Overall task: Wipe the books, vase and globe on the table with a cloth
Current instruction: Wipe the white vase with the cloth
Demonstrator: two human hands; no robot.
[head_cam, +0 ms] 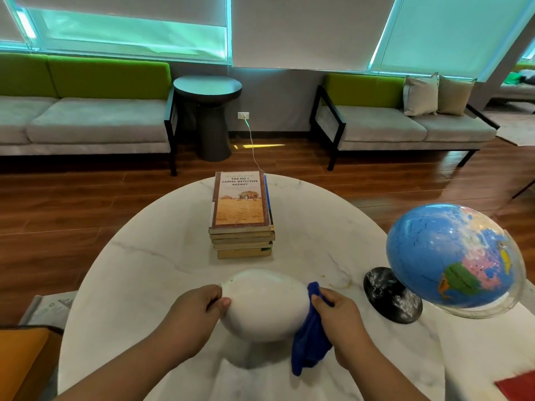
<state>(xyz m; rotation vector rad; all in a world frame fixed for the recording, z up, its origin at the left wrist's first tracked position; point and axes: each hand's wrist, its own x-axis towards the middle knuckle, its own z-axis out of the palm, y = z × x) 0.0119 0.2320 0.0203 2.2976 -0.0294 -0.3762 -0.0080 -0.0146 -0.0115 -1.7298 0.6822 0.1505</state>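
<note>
A white rounded vase (265,303) is tipped on its side over the near part of the round white marble table (162,256). My left hand (197,311) grips its left end, thumb on the body. My right hand (340,319) holds a blue cloth (308,340) pressed against the vase's right side; the cloth hangs down below the hand. A stack of several books (241,215) lies at the table's middle, beyond the vase. A blue globe (454,259) on a black round base (390,293) stands at the right.
Small yellowish specks (341,283) mark the tabletop between vase and globe base. Grey and green sofas (86,120) and a dark round side table (208,117) stand against the far wall. A white cable (254,151) runs from a wall socket toward the books. Something red (518,386) lies at the lower right.
</note>
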